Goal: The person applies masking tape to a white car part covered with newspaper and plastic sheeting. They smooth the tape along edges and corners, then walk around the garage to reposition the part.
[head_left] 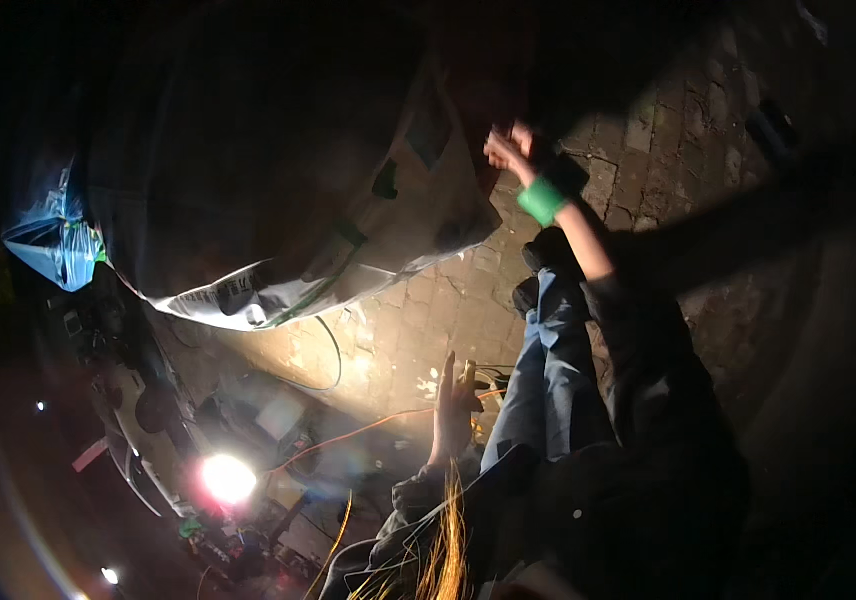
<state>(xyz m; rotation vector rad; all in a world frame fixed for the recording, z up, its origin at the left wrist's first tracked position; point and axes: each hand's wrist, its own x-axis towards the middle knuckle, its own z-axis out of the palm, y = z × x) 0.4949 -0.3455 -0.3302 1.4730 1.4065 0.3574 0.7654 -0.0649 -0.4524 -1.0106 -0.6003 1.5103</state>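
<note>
My right hand (511, 150) is stretched far forward, its fingers curled closed beside the right edge of a large, draped sheet (448, 215). Whether anything is in those fingers is too small and blurred to tell. Around that wrist sits a green band (542, 200). Nearer to me, my left hand (455, 408) is raised with its fingers stretched out and apart, holding nothing I can see. Below it runs a thin orange cord (388, 416). Most of the sheet lies in deep shadow; its pale lower edge (253, 300) catches the light.
A bright lamp (228, 479) glares at the lower left, amid dark clutter. A blue plastic bag (66, 245) hangs at the far left. A dark cable (336, 355) loops over the brick paving (648, 150). My legs in jeans (548, 370) are below me.
</note>
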